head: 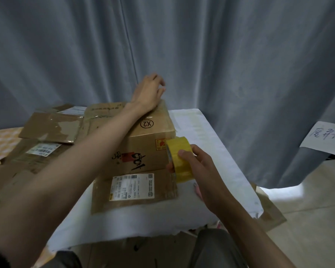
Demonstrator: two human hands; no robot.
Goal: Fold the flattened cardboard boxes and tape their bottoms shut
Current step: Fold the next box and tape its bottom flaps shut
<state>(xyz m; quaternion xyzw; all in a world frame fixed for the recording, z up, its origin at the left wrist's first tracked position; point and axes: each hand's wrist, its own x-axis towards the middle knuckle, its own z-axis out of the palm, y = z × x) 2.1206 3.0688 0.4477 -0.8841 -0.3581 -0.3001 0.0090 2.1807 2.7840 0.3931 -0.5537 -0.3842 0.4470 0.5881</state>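
A brown cardboard box (pixel 149 144) stands folded up on the white-covered table (pixel 207 144), marked "X2" on top, with a flap bearing a white shipping label (pixel 132 186) lying flat toward me. My left hand (pixel 148 91) reaches over the box's far top edge, fingers loosely curled above it; whether it pinches anything cannot be told. My right hand (pixel 196 163) grips a roll of yellow tape (pixel 180 159) at the box's near right corner, the roll touching the box side.
Several flattened cardboard boxes (pixel 48 128) lie stacked to the left. A grey curtain (pixel 182 51) hangs right behind the table. A sheet of paper with handwriting (pixel 327 140) sits at the right. Tiled floor (pixel 317 219) shows lower right, more cardboard under the table's edge.
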